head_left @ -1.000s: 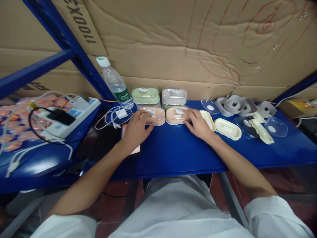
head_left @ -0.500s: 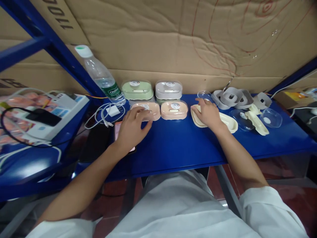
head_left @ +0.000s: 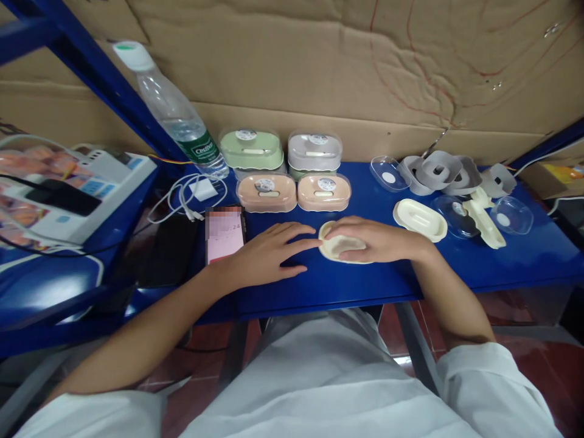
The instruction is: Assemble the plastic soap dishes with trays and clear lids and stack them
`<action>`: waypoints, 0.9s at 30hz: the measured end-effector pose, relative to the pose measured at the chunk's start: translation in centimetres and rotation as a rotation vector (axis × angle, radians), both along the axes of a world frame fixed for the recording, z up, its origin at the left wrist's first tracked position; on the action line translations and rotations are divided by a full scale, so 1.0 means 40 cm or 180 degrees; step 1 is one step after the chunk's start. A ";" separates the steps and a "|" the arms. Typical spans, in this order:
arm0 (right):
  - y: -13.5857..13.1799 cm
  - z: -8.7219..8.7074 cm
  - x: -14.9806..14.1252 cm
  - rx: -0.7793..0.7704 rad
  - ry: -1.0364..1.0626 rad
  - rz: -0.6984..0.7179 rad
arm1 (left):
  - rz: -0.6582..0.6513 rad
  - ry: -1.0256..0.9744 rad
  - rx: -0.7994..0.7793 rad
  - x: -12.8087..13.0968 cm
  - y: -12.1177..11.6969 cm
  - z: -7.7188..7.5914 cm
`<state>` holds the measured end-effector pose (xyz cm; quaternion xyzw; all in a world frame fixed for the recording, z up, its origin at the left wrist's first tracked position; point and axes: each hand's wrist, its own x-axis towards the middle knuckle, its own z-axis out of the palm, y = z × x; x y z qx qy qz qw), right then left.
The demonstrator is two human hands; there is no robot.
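Note:
My right hand (head_left: 374, 240) lies over a cream soap-dish tray (head_left: 335, 248) near the front of the blue table (head_left: 502, 267), fingers curled round its far and near edges. My left hand (head_left: 269, 255) rests flat beside it, fingers stretched out, fingertips reaching the tray's left end. Behind them stand two peach soap boxes (head_left: 267, 193) (head_left: 323, 191) with clear lids, and further back a green box (head_left: 250, 149) and a grey box (head_left: 314, 151).
Another cream tray (head_left: 420, 219), clear lids (head_left: 387, 173) (head_left: 510, 215), grey parts (head_left: 440, 170) and a cream insert (head_left: 484, 222) lie at the right. A phone (head_left: 223, 242), a charger cable (head_left: 189, 198), a water bottle (head_left: 176, 115) and a power strip (head_left: 86, 188) sit left. Cardboard wall behind.
My right hand has pulled a cream tray from the right pile toward me to the table's front middle. My left hand left the peach box and moved down beside the tray.

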<state>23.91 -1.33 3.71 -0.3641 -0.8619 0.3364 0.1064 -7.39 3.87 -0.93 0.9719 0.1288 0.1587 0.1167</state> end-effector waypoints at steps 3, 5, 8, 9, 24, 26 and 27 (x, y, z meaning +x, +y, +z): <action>-0.002 0.022 -0.013 -0.0130 0.0296 0.0058 | -0.0131 0.0051 -0.0074 -0.001 0.003 -0.006; 0.011 0.030 0.029 0.0333 0.0111 -0.0720 | -0.0174 0.0020 -0.0084 0.000 0.003 -0.011; 0.043 0.019 0.145 0.1504 -0.0639 -0.2483 | -0.0218 -0.0063 -0.0160 0.003 0.001 -0.015; 0.057 0.008 0.190 0.1817 -0.0940 -0.2986 | -0.0224 -0.0122 -0.0257 0.005 0.001 -0.012; 0.074 0.013 0.268 0.2494 0.0168 -0.3314 | 0.1184 -0.0739 -0.3052 0.020 0.051 0.005; 0.049 0.027 0.199 0.2241 0.0912 -0.2801 | 0.1330 -0.0754 -0.3066 0.022 0.060 -0.011; 0.036 0.031 0.165 0.1987 0.1300 -0.2557 | 0.1386 -0.0756 -0.3055 0.022 0.061 -0.015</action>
